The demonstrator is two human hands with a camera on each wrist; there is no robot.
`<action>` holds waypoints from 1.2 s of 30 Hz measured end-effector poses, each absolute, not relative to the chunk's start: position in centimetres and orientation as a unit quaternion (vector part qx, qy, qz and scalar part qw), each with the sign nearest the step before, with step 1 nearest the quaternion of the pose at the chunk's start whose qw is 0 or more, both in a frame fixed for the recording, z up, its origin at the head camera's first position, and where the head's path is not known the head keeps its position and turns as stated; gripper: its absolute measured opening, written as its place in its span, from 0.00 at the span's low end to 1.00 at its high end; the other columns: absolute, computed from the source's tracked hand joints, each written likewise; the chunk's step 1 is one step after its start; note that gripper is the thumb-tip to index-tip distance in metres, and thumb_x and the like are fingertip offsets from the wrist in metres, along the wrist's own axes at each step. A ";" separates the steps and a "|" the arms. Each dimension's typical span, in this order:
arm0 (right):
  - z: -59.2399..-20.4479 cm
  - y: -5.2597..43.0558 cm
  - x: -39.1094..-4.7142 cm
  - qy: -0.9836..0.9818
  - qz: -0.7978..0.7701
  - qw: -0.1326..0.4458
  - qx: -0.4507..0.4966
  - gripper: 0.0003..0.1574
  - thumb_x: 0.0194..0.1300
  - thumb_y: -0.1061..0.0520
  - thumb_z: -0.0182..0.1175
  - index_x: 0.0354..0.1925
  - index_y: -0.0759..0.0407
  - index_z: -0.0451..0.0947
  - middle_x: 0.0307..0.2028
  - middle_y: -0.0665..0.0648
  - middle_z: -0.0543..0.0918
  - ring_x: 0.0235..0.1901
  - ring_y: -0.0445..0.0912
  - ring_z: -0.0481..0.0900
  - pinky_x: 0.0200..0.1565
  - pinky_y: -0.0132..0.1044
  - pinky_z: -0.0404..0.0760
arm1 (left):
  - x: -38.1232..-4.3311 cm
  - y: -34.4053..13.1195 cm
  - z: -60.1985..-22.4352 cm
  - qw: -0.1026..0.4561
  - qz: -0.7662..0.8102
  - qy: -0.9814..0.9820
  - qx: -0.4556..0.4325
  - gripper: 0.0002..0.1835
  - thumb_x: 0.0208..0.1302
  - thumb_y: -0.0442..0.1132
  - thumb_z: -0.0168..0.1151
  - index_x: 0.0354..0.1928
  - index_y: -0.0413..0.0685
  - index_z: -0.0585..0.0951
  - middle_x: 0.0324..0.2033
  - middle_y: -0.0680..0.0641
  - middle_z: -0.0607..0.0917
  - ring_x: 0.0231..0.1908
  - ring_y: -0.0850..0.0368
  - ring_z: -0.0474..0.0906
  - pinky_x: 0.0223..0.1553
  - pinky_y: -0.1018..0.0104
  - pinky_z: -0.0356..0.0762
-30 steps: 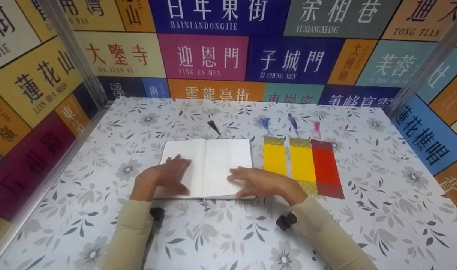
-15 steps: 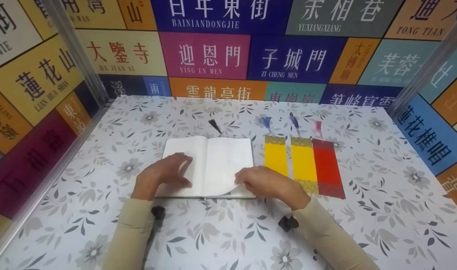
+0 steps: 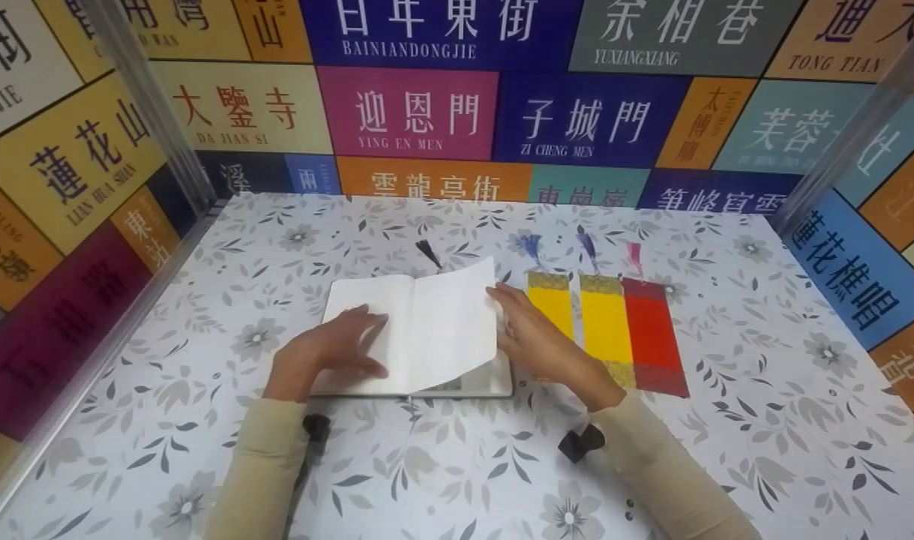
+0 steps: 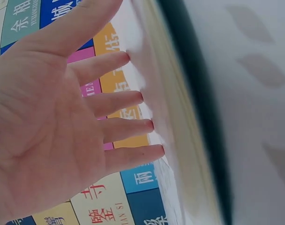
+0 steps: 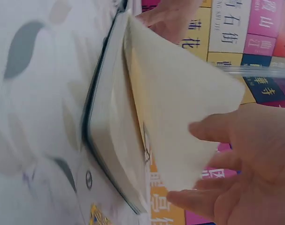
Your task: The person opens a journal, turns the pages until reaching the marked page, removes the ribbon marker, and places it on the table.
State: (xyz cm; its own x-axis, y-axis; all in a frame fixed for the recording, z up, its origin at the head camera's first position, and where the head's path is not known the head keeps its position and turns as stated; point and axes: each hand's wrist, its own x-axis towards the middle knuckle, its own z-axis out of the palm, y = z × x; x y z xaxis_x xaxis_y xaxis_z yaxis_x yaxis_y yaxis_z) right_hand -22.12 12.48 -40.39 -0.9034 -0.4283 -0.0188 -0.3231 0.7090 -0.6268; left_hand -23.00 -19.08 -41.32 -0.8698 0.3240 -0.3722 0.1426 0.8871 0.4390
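Note:
An open notebook (image 3: 389, 300) with blank white pages lies on the table. My left hand (image 3: 322, 349) rests on its left page, fingers spread; in the left wrist view those fingertips (image 4: 149, 124) touch the paper. At the other side, my right hand (image 3: 546, 337) is at the outer edge of a raised leaf (image 3: 457, 319), its fingers extended. The right wrist view shows this leaf standing up from the page block, with the thumb (image 5: 210, 129) overlapping it. Below the lifted leaf, a grey printed patch (image 3: 451, 385) shows. A black tassel (image 3: 428, 253) lies at the notebook's top edge.
Right of the notebook lie two yellow tasselled bookmarks (image 3: 550, 307) (image 3: 605, 322) and a red one (image 3: 654, 330). Their tassels point to the back. A flower-patterned cloth (image 3: 771, 360) covers the table, and colourful sign panels (image 3: 419, 116) wall in the back and sides.
My right hand first pinched the lower right page corner, then moved up and back along the edge. The right leaf has lifted, baring the grey patch. My left hand has stayed nearly still.

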 end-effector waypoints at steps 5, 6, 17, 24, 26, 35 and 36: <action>-40.5 12.2 -22.5 0.839 -0.515 0.132 -0.116 0.38 0.80 0.53 0.43 0.80 0.56 0.42 0.77 0.66 0.55 0.72 0.61 0.67 0.68 0.55 0.73 | -23.0 -19.1 -41.3 0.236 0.205 0.943 0.118 0.51 0.58 0.53 0.72 0.79 0.53 0.55 0.80 0.37 0.46 0.80 0.37 0.40 0.79 0.41 0.39; -40.6 12.1 -22.6 0.823 -0.541 0.144 -0.096 0.39 0.81 0.51 0.42 0.80 0.56 0.41 0.77 0.66 0.55 0.72 0.62 0.66 0.69 0.56 0.72 | -22.9 -19.0 -41.3 0.239 0.202 0.943 0.117 0.51 0.59 0.53 0.71 0.79 0.54 0.55 0.80 0.37 0.45 0.80 0.38 0.39 0.79 0.41 0.38; -41.2 11.2 -23.3 0.746 -0.636 0.196 0.019 0.41 0.75 0.58 0.52 0.78 0.61 0.47 0.73 0.65 0.65 0.66 0.58 0.74 0.69 0.51 0.74 | -22.9 -18.9 -41.1 0.250 0.178 0.946 0.107 0.49 0.62 0.54 0.68 0.80 0.58 0.53 0.80 0.40 0.44 0.80 0.39 0.38 0.80 0.42 0.37; -41.4 10.5 -23.5 0.741 -0.641 0.198 0.024 0.40 0.73 0.62 0.50 0.78 0.60 0.50 0.72 0.63 0.69 0.65 0.55 0.75 0.69 0.49 0.75 | -22.6 -19.2 -41.2 0.255 0.182 0.943 0.115 0.49 0.62 0.54 0.67 0.80 0.56 0.53 0.80 0.38 0.44 0.80 0.38 0.38 0.79 0.41 0.38; -41.2 10.4 -23.5 0.739 -0.643 0.201 0.023 0.38 0.74 0.61 0.48 0.78 0.59 0.51 0.72 0.61 0.69 0.64 0.53 0.75 0.68 0.48 0.75 | -22.5 -19.2 -41.1 0.255 0.183 0.942 0.122 0.49 0.63 0.53 0.67 0.80 0.53 0.53 0.80 0.36 0.43 0.80 0.37 0.38 0.79 0.40 0.38; -40.3 9.8 -23.7 0.712 -0.668 0.214 -0.005 0.29 0.76 0.60 0.43 0.73 0.52 0.63 0.63 0.57 0.79 0.53 0.49 0.82 0.51 0.40 0.86 | -21.5 -19.1 -40.8 0.249 0.160 0.942 0.161 0.44 0.70 0.53 0.58 0.78 0.39 0.52 0.76 0.24 0.44 0.77 0.27 0.39 0.78 0.35 0.41; -40.3 9.7 -23.7 0.714 -0.666 0.213 -0.009 0.29 0.77 0.60 0.43 0.73 0.52 0.64 0.63 0.57 0.79 0.52 0.49 0.82 0.50 0.40 0.86 | -21.3 -19.2 -40.8 0.250 0.160 0.941 0.161 0.44 0.70 0.54 0.57 0.78 0.39 0.53 0.76 0.24 0.44 0.77 0.27 0.39 0.78 0.35 0.41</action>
State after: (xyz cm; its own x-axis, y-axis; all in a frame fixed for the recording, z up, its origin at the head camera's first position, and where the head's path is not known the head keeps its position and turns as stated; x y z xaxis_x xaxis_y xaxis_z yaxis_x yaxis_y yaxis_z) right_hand -23.75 9.73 -40.31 -0.9087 -0.2971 -0.2931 0.2717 0.1121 -0.9558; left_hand -21.26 -19.19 -40.77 -0.8231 0.3828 -0.4195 0.2230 0.8972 0.3812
